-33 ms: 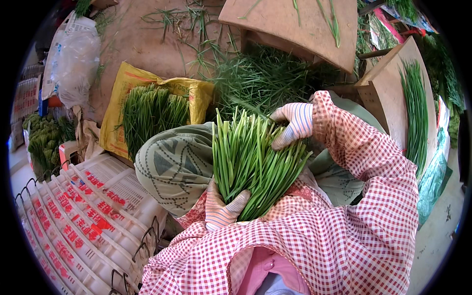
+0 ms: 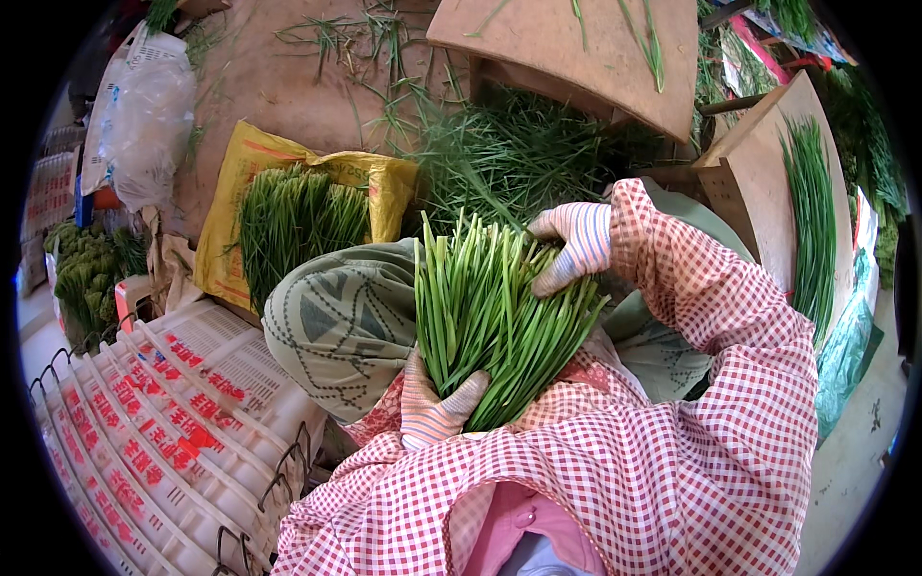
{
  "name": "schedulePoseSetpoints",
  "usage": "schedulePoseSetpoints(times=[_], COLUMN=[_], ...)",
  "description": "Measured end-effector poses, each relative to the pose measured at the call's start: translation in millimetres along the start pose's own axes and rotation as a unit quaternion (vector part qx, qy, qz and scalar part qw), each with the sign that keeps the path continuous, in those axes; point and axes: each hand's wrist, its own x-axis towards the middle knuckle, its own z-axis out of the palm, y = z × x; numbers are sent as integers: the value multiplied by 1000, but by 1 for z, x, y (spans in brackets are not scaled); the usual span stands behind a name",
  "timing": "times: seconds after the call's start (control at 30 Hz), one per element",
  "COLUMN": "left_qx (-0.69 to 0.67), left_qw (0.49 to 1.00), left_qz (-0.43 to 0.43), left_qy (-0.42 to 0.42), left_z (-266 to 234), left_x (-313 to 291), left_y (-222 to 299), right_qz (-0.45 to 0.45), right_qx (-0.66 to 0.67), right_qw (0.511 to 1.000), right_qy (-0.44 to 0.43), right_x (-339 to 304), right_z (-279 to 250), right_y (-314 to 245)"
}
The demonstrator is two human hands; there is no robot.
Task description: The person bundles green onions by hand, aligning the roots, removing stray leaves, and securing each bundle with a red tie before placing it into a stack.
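A thick bunch of garlic chives [image 2: 495,326] lies across my lap, its cut pale ends pointing away from me. My left hand [image 2: 437,403], in a striped knit glove, is wrapped round the lower left of the bunch, with the thumb across the front. At the upper right of the bunch, my right hand [image 2: 573,247], gloved alike, has its thumb and fingers closed on stalks near the cut ends. The tips of some right-hand fingers are hidden behind the stalks.
A yellow sack [image 2: 394,197] by my left knee carries upright bunches of chives [image 2: 298,211]. Loose green leaves [image 2: 528,154] are heaped ahead. Wooden stools [image 2: 595,48] stand beyond and at right, one bearing a chive bunch [image 2: 812,216]. A white plastic crate [image 2: 144,422] sits left.
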Motion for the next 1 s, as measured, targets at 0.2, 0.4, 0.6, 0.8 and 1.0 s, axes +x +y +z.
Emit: schedulePoseSetpoints(times=[0.2, 0.4, 0.6, 0.8, 1.0], left_qx=[-12, -37, 8, 12, -28], left_qw=[1000, 999, 999, 997, 996], left_qz=[-21, -33, -44, -74, -81], left_qy=[11, 12, 0, 15, 8], left_z=[2, 1, 1, 6, 8], left_x=[-4, -3, -4, -5, -2], left_y=[3, 1, 5, 12, 16], right_qz=[-71, -222, -249, -157, -158], right_qx=[-14, 40, -91, -225, -163], right_qw=[996, 965, 947, 945, 964], right_qy=[52, 135, 180, 181, 140], right_x=[-1, 2, 2, 4, 13], right_z=[14, 30, 37, 30, 20], right_y=[15, 46, 46, 33, 34])
